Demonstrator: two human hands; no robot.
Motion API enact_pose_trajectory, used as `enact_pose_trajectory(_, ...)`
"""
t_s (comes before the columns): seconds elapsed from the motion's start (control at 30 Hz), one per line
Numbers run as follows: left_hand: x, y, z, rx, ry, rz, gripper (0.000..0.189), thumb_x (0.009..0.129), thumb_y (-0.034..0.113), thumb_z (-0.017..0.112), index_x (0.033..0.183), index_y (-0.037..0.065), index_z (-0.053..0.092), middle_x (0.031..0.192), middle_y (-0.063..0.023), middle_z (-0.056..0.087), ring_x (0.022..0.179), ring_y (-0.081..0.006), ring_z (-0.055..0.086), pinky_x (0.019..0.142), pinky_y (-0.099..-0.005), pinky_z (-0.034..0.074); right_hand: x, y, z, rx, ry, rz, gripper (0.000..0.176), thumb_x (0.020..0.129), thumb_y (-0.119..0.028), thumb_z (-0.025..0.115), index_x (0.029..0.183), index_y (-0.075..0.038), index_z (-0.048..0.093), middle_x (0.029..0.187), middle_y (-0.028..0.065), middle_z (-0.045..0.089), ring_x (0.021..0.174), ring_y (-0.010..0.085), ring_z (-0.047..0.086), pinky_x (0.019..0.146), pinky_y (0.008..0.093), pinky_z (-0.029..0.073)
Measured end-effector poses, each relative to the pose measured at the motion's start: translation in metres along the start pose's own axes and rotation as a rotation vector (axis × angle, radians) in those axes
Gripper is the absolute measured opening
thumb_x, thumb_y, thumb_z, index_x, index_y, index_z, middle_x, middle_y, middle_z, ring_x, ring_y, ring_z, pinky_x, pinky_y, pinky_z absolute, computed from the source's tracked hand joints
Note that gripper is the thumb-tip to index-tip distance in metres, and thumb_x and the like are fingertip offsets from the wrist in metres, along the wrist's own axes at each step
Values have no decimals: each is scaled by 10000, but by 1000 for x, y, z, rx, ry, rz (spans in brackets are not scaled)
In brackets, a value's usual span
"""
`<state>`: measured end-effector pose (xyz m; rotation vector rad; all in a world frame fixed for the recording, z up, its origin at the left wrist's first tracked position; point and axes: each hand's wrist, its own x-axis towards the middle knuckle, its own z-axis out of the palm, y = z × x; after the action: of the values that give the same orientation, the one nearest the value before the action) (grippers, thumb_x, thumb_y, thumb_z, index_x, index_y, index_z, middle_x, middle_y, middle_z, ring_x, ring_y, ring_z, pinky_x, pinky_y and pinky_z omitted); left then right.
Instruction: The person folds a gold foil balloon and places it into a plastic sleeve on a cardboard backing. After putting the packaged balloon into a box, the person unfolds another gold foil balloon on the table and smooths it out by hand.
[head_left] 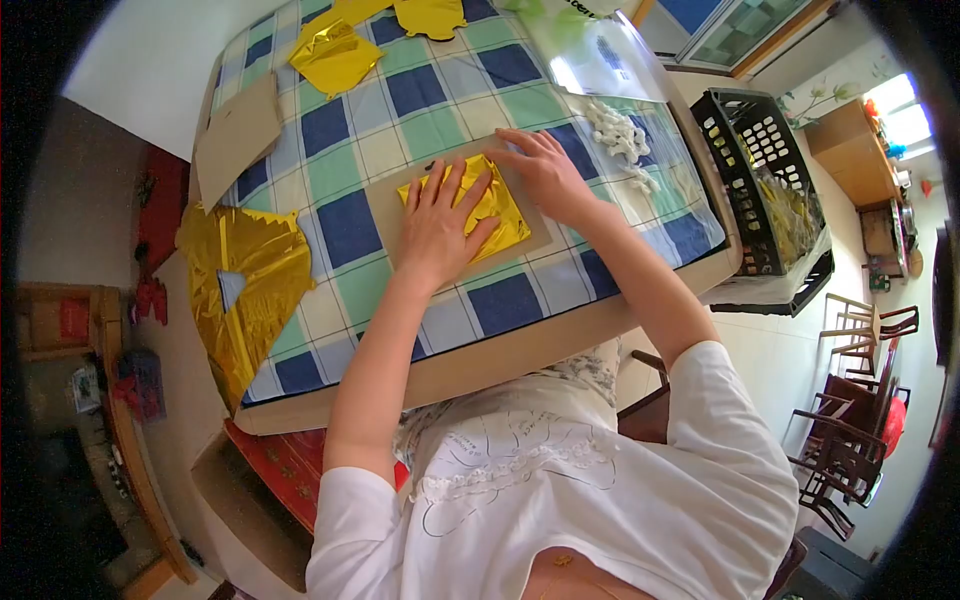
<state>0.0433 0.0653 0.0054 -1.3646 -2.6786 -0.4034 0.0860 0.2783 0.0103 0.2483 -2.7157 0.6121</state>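
Observation:
A folded piece of gold foil (507,212) lies on a flat cardboard sheet (385,185) in the middle of the table. My left hand (447,215) rests flat on the foil with its fingers spread. At the foil's upper right, my right hand (545,170) lies palm down, its fingers stretched out over the edge of the cardboard. Neither hand grips anything. What is under my left palm is hidden.
Larger gold foil (250,290) hangs over the table's left edge. More foil pieces (335,55) lie at the far side. Another cardboard piece (238,140), white strings (618,135) and clear plastic (605,60) lie on the checked cloth (420,90). A black crate (750,180) stands at right.

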Motion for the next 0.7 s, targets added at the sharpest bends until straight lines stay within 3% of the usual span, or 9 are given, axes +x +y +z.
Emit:
enact_pose_trajectory(0.1, 0, 1, -2, 10, -22, -6, 576, 945, 514, 456, 1449, 242, 395, 1534, -109, 296, 1431, -320, 223, 1154, -507, 182, -1, -14, 1, -190, -38, 48, 413, 840, -100, 543, 1233, -192, 629, 1384, 77, 482, 1306, 259, 432, 1113, 516, 273)
enact_pose_trajectory(0.4, 0, -1, 0, -12, -2, -7, 599, 912, 541, 497, 1434, 259, 416, 1531, -110, 302, 1426, -317, 236, 1140, -556, 169, -6, -14, 16, -348, -23, 75, 484, 829, -165, 579, 1306, -249, 565, 1413, 73, 452, 1345, 228, 383, 1104, 565, 251)
enact_pose_trajectory(0.6, 0, 1, -2, 29, 7, -13, 619, 893, 576, 502, 1427, 273, 428, 1537, -96, 296, 1431, -296, 233, 1120, -627, 132, -23, -33, 6, -274, 21, 46, 469, 849, -120, 539, 1317, -140, 541, 1422, 76, 445, 1361, 240, 364, 1119, 565, 224)
enact_pose_trajectory(0.7, -2, 0, 2, 24, 17, -23, 630, 892, 583, 495, 1436, 276, 414, 1541, -90, 291, 1434, -290, 229, 1123, -627, 124, -54, -58, -8, -304, -159, -33, 556, 804, -52, 547, 1356, -86, 491, 1444, 62, 429, 1372, 232, 359, 1136, 535, 210)
